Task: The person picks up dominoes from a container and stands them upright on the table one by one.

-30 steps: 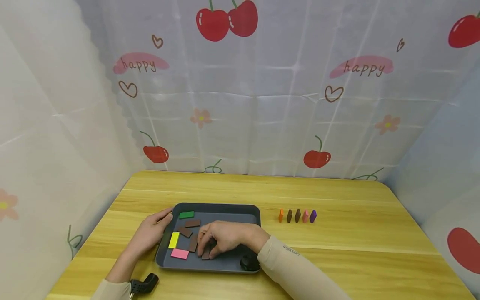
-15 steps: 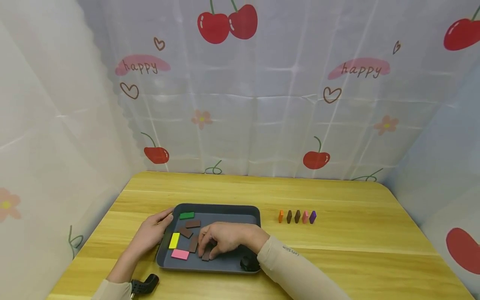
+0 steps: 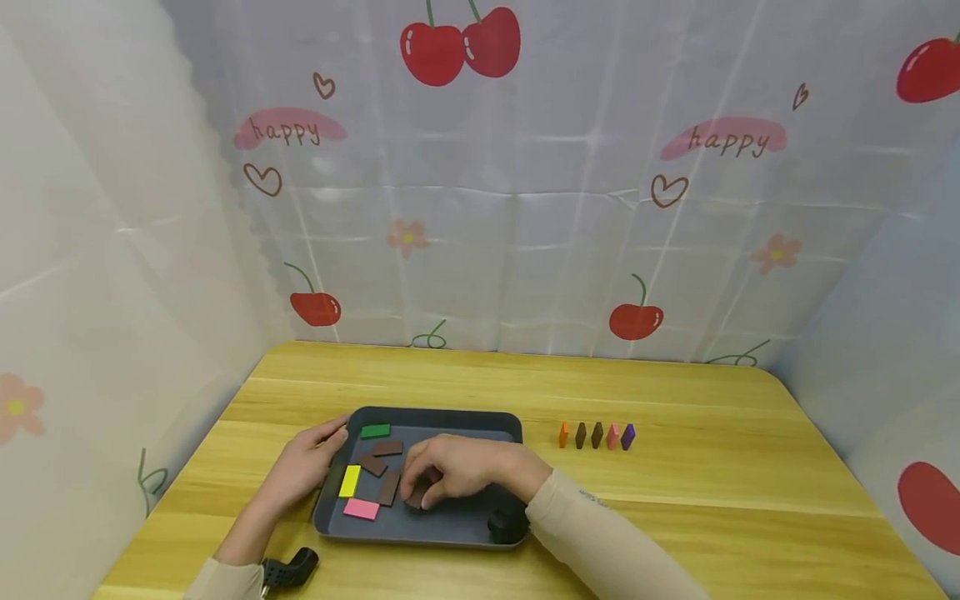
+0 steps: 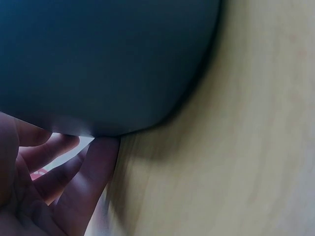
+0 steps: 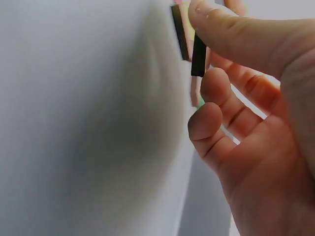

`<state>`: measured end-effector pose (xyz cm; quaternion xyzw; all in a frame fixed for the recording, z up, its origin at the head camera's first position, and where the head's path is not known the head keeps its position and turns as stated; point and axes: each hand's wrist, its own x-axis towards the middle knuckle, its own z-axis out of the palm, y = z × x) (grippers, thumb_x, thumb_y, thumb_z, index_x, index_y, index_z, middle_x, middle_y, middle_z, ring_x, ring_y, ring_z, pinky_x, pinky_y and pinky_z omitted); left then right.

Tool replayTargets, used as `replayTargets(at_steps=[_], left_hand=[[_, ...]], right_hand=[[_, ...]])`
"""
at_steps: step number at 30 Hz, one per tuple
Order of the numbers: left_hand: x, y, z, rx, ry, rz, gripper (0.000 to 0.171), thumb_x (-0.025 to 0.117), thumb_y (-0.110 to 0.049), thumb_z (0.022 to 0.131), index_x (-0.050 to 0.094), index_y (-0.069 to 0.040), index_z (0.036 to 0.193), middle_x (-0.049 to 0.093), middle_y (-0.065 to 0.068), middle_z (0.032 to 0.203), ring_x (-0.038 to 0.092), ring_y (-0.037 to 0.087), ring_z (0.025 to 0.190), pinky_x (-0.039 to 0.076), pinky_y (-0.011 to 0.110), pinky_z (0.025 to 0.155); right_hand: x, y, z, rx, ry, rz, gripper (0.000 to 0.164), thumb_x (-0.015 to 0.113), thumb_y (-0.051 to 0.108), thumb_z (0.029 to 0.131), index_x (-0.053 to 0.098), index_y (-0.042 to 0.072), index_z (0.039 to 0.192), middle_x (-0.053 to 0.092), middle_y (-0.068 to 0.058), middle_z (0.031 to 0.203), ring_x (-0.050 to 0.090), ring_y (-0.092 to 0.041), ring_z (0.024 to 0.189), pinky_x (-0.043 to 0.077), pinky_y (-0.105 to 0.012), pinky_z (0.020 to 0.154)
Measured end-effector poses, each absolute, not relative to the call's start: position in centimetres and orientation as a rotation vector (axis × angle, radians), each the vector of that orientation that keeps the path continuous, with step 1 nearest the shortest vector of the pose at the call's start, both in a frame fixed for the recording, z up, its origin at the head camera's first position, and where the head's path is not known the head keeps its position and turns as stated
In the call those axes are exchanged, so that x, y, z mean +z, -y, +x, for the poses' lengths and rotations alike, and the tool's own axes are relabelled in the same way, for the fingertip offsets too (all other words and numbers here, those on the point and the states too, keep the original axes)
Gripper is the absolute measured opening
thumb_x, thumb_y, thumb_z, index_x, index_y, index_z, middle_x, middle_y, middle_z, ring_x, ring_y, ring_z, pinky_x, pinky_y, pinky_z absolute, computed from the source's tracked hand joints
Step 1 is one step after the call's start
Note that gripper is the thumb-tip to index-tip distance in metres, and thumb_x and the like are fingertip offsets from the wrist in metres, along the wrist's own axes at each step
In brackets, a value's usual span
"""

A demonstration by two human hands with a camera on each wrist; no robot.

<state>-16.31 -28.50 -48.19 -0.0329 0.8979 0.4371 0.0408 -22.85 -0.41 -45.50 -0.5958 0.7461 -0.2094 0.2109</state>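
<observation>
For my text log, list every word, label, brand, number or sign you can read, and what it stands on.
"happy": on the pink patch at left of the backdrop.
"happy": on the pink patch at right of the backdrop.
Small print on the right sleeve: too blurred to read.

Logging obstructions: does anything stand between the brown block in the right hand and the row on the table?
The tray's right rim does; I see no other object between the brown block and the upright row.
</observation>
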Motion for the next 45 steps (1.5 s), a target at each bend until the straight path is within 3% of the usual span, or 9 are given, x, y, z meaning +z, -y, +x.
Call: replayTargets(at_steps=[11, 22, 29, 39, 45], left_hand=[[-47.8, 28.3, -16.3, 1.308, -2.756, -0.110, 0.054, 0.043, -0.036, 0.112, 0.042, -0.008, 0.158, 0.048, 0.022, 0.156, 0.039, 0.045, 0.149, 0.034, 0.063, 0.120], [-48.0, 28.3, -16.3, 1.315, -2.746, -0.125, 0.055, 0.043, -0.038, 0.112, 0.042, -0.009, 0.158, 0.049, 0.021, 0.156, 0.040, 0.044, 0.148, 0.034, 0.063, 0.119], [-48.0, 28.4, -16.3, 1.322, -2.745, -0.116, 0.055, 0.043, -0.038, 0.112, 0.042, -0.009, 0.158, 0.049, 0.021, 0.156, 0.040, 0.044, 0.148, 0.034, 0.063, 0.119], [-47.8, 28.5, -16.5, 1.312, -2.751, -0.120, 0.055, 0.043, -0.037, 0.112, 0.042, -0.009, 0.158, 0.049, 0.022, 0.156, 0.040, 0.044, 0.148, 0.034, 0.064, 0.119], [-47.7, 28.3, -16.3, 1.310, -2.737, -0.129, 0.055, 0.044, -0.038, 0.111, 0.042, -0.010, 0.159, 0.048, 0.021, 0.157, 0.039, 0.044, 0.149, 0.033, 0.064, 0.119]], right_hand=[[-42.7, -4.1, -22.2, -0.845, -2.128, -1.535, 0.019, 0.072, 0.022, 0.098, 0.072, 0.028, 0.116, 0.063, 0.012, 0.113, 0.050, -0.001, 0.085, 0.046, -0.015, 0.071], [-42.7, -8.8, -21.7, -1.048, -2.171, -1.395, 0.019, 0.068, 0.025, 0.101, 0.067, 0.024, 0.119, 0.062, 0.003, 0.107, 0.053, -0.005, 0.085, 0.050, -0.022, 0.072], [-42.8, -12.2, -20.8, -1.119, -2.281, -1.259, 0.018, 0.066, 0.030, 0.101, 0.062, 0.027, 0.118, 0.063, 0.007, 0.108, 0.058, -0.006, 0.089, 0.051, -0.023, 0.073], [-43.7, -17.1, -20.0, -1.270, -2.375, -1.213, 0.027, 0.063, 0.025, 0.103, 0.063, 0.022, 0.130, 0.065, 0.002, 0.106, 0.061, -0.010, 0.093, 0.055, -0.026, 0.075], [-45.3, -19.9, -19.5, -1.374, -2.336, -1.174, 0.027, 0.061, 0.015, 0.104, 0.063, 0.009, 0.130, 0.063, -0.011, 0.103, 0.061, -0.014, 0.095, 0.056, -0.027, 0.076]])
